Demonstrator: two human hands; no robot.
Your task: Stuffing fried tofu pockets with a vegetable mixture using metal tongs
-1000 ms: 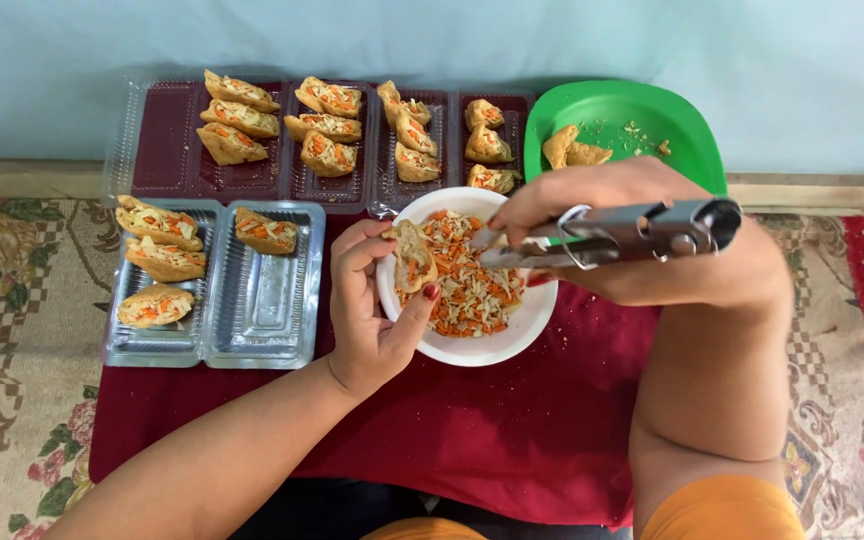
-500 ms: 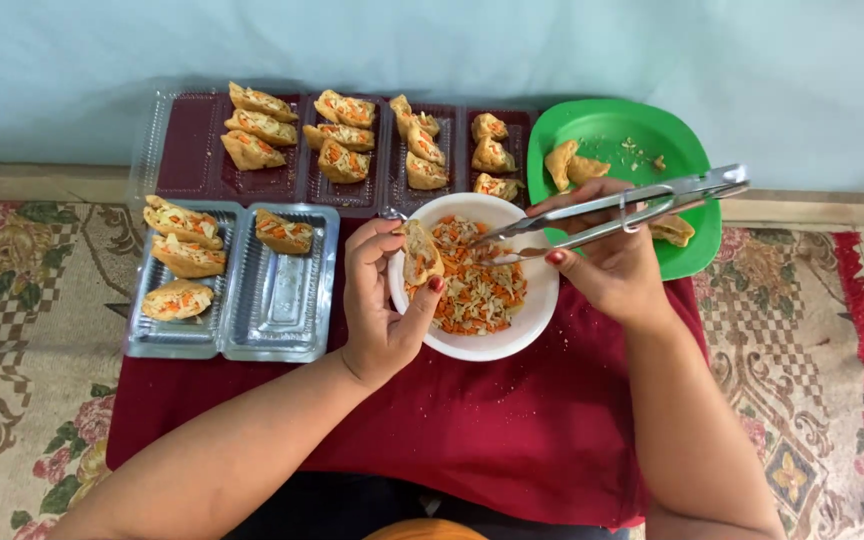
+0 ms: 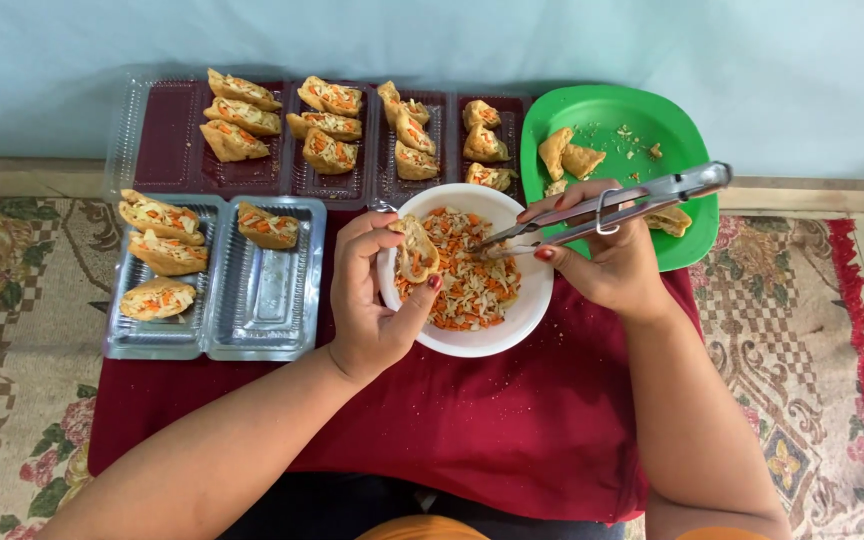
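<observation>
Tongs [image 3: 602, 208] tips down-left into bowl [image 3: 512, 330]

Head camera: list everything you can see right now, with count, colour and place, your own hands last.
bowl: one, white, centre, holding shredded orange and pale filling
pouch: one, tan, in the left hand over the bowl
tongs: one, metal, in the right hand, tips in the filling
plate: one, green, upper right, with a few tan pouches
near tray: one, clear, left, four filled pouches
far tray: one, clear, top, about a dozen filled pouches
cloth: one, dark red, under everything
rug: one, patterned, both sides
left hand: holds the pouch
right hand: grips the tongs
</observation>
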